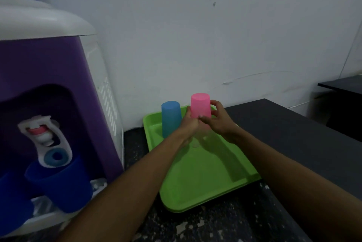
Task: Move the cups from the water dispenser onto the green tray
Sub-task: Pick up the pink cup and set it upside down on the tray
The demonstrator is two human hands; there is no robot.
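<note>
A pink cup [200,105] is upside down above the far end of the green tray [197,179], held between both hands. My left hand [189,122] grips its left side and my right hand [217,121] its right side and rim. A light blue cup [170,118] stands upside down on the tray's far left corner, just left of my left hand. Two dark blue cups remain on the purple and white water dispenser [58,77]: one [62,183] under the tap, another [11,200] at the left edge.
The tray lies on a dark speckled counter [215,224] against a white wall. A black table [293,136] adjoins on the right, with another dark surface [344,87] further back. The dispenser's tap [46,140] juts out above the dark blue cups.
</note>
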